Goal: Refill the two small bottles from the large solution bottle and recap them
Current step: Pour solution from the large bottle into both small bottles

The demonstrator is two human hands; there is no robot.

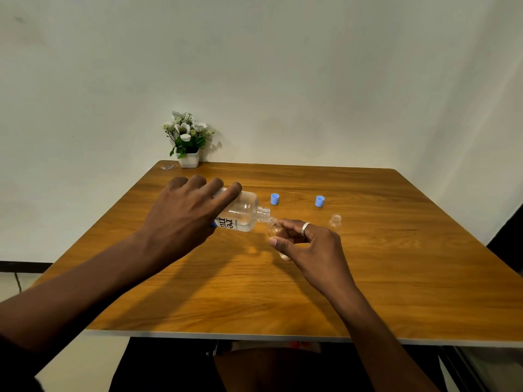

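My left hand [186,219] grips the large clear solution bottle [243,213], tipped almost flat with its open threaded neck pointing right. That neck meets the mouth of a small clear bottle [275,228], which my right hand [308,244] holds tilted just above the wooden table [368,278]. Fingers hide most of the small bottle. The second small clear bottle [335,221] stands upright and uncapped to the right of my right hand. Two blue caps [274,199] [319,201] stand on the table behind the hands.
A white pot of white flowers [188,141] stands at the table's far left corner, with a small scrap [168,167] beside it. A pale wall rises behind the table. My knees show below the near edge.
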